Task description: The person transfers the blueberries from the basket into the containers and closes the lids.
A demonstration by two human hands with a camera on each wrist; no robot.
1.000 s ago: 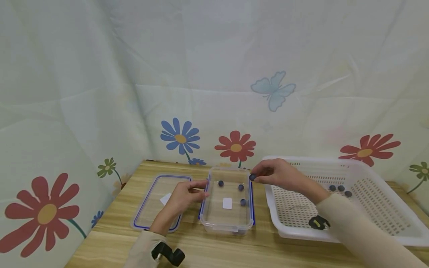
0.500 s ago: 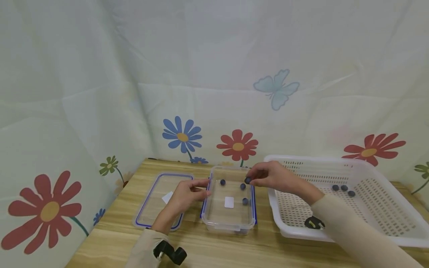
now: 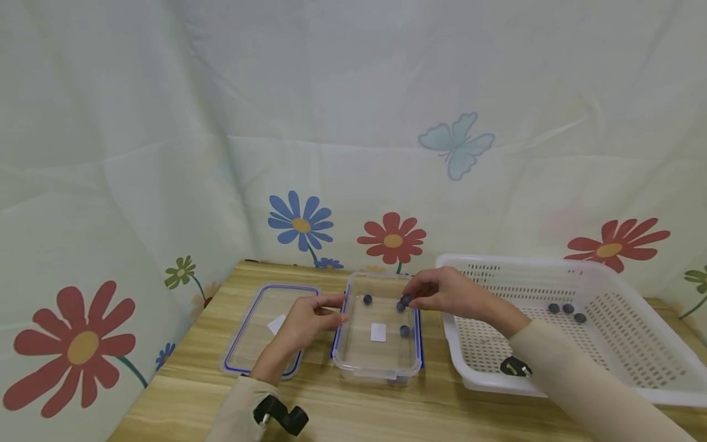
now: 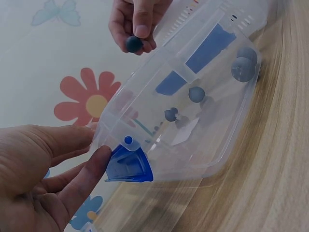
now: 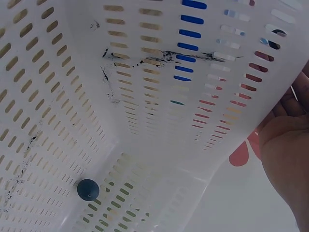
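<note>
My right hand (image 3: 450,293) pinches a blueberry (image 4: 133,44) between thumb and fingertips. It is just above the right rim of a clear plastic box (image 3: 359,359) with blue side latches. Inside lie several blueberries (image 3: 367,299) and a white card (image 3: 378,332). In the head view, the held berry appears right beside another in the box. My left hand (image 3: 305,322) touches the box's left side with thumb and index finger extended, near a blue latch (image 4: 129,166) in the left wrist view. Its other fingers are partly hidden in the head view.
A box lid (image 3: 251,334) with a blue seal lies left of the box on the wooden table (image 3: 177,393). To the right stands a white perforated basket (image 3: 477,383), several centimetres deep, with blueberries (image 3: 567,309) in it. A printed curtain (image 3: 353,123) hangs behind.
My right hand has moved left with its blueberry, from outside the box's right edge to just over it. The left hand stays against the box. The head view has shifted slightly.
</note>
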